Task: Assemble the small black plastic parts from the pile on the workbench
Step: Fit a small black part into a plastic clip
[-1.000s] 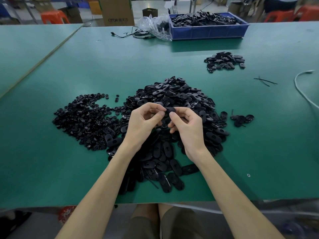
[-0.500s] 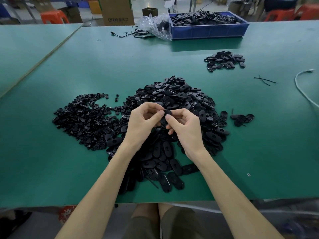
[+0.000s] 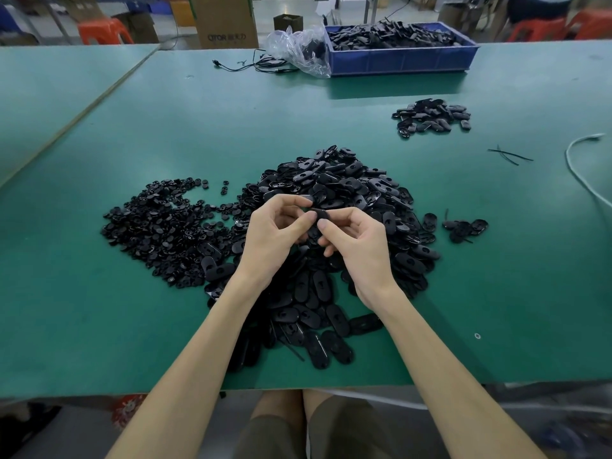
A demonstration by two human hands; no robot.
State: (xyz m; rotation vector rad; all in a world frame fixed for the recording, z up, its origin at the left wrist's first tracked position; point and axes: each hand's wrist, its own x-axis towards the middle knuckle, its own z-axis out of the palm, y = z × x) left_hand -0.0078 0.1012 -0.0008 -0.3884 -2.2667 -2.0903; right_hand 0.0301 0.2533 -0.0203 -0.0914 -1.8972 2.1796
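Pinching, head view: left hand (image 3: 275,233) and right hand (image 3: 361,246) brought fingertip to fingertip, fingers curled, both clamped on one small black part (image 3: 319,214).
Held part: raised just above the heap and mostly hidden behind thumbs and forefingers; impossible to tell whether one piece or two pressed together.
Oval pile (image 3: 347,190): flat oval shells heaped mid-workbench (image 3: 496,293), lying under and beyond both wrists.
Round pile (image 3: 159,226): smaller button-like pieces spread to the left, touching the oval heap.
Handling, as judged: likely very light, stiff moulded plastic, smooth and a little slippery. Breakage seems unlikely; a piece squirting out of a tight pinch seems the greater risk.
Where to take hold: probably by the narrow rim, thumb and forefinger on opposite edges, leaving the flat face and centre opening free for mating.
Side lots: small heap (image 3: 430,115) well apart at far right; small cluster (image 3: 465,228) near the oval pile's right edge.
Far edge: blue bin (image 3: 400,59) loaded with black parts, clear bag (image 3: 298,48) just beside it.
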